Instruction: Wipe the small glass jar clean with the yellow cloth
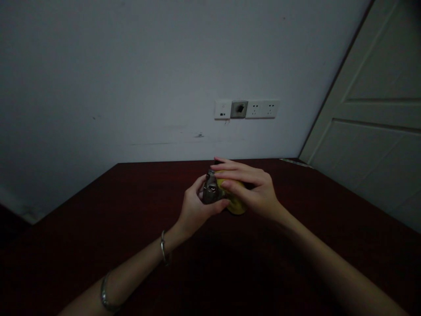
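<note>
My left hand [200, 204] is closed around a small, dark, shiny object [210, 189] shaped like a glass bottle, with a narrow top and a wider body. Its lower part is hidden by the thumb and palm. A soft yellow cloth [237, 206] is gripped in my right hand [255, 186], whose fingers reach over the top. The cloth presses against the right side of the bottle-like object. Both hands meet above the middle of the dark red table. The dim light hides finer detail.
The dark red tabletop [138, 228] runs back to a pale wall [148, 79]. Wall sockets [262, 109] sit above its far edge. A panelled white door [371, 131] rises along the right side. A thin pale strip [294, 163] lies near the far right corner.
</note>
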`<move>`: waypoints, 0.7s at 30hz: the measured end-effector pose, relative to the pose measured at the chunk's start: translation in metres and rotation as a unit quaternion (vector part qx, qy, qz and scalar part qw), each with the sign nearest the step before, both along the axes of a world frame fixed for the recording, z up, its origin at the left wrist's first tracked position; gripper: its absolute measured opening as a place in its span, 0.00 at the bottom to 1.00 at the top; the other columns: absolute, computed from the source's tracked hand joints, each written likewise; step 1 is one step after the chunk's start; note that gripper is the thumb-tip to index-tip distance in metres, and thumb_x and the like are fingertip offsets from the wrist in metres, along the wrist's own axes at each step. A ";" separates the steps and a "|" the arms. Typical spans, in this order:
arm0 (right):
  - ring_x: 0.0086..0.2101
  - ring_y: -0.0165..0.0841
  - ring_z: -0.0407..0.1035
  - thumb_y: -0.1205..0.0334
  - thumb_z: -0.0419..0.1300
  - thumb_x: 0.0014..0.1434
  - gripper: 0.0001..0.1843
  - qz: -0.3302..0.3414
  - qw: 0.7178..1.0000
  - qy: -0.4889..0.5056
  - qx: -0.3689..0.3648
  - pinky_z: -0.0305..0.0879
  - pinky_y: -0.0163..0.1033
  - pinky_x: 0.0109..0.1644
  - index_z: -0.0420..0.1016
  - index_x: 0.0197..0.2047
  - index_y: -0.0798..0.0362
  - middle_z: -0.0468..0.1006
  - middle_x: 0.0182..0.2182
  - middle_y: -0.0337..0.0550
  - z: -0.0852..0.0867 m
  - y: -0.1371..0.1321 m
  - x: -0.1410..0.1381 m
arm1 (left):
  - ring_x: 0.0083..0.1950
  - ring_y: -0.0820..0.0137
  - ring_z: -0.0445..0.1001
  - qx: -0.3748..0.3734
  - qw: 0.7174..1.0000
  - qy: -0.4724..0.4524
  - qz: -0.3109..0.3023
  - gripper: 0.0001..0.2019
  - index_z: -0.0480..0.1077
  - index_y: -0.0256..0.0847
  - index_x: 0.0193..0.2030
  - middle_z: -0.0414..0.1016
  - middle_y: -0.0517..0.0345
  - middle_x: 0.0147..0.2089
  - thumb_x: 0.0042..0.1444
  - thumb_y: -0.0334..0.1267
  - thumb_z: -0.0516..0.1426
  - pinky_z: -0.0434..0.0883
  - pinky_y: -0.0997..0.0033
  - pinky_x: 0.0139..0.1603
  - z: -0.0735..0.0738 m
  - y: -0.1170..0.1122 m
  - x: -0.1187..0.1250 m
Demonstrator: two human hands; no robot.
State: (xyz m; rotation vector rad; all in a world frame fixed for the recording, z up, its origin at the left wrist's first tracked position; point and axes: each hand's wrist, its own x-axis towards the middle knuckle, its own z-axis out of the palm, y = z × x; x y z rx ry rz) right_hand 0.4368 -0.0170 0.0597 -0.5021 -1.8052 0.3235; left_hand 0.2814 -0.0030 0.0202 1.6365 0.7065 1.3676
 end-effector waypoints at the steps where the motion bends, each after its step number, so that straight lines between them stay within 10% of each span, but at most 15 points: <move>1: 0.52 0.36 0.70 0.69 0.62 0.55 0.14 0.000 1.000 0.007 -0.009 0.65 0.48 0.59 0.79 0.43 0.44 0.80 0.45 0.38 0.000 0.001 0.000 | 0.44 0.61 0.75 -0.006 1.000 -0.001 -0.005 0.29 0.67 0.36 0.45 0.76 0.47 0.44 0.35 0.44 0.68 0.73 0.62 0.46 0.000 0.000 0.000; 11: 0.50 0.36 0.71 0.56 0.59 0.59 0.12 0.017 0.981 0.073 -0.182 0.63 0.48 0.58 0.78 0.46 0.44 0.78 0.48 0.39 -0.008 0.016 0.003 | 0.39 0.65 0.74 -0.069 0.996 -0.027 -0.040 0.30 0.67 0.36 0.44 0.76 0.50 0.40 0.32 0.42 0.69 0.72 0.67 0.41 -0.001 -0.001 -0.001; 16: 0.57 0.42 0.62 0.50 0.68 0.47 0.38 0.102 0.980 -0.028 -0.168 0.60 0.51 0.60 0.62 0.61 0.42 0.64 0.61 0.43 -0.011 0.017 0.009 | 0.38 0.68 0.72 -0.090 0.993 -0.053 -0.053 0.21 0.71 0.36 0.40 0.75 0.54 0.38 0.41 0.46 0.66 0.70 0.69 0.40 -0.002 0.006 -0.006; 21: 0.60 0.44 0.57 0.53 0.74 0.37 0.52 0.030 0.989 -0.134 -0.061 0.54 0.54 0.63 0.56 0.63 0.42 0.62 0.60 0.46 -0.005 0.012 0.009 | 0.39 0.68 0.71 -0.131 0.985 -0.057 -0.093 0.18 0.72 0.35 0.40 0.75 0.54 0.38 0.47 0.46 0.63 0.68 0.68 0.43 -0.003 0.009 -0.006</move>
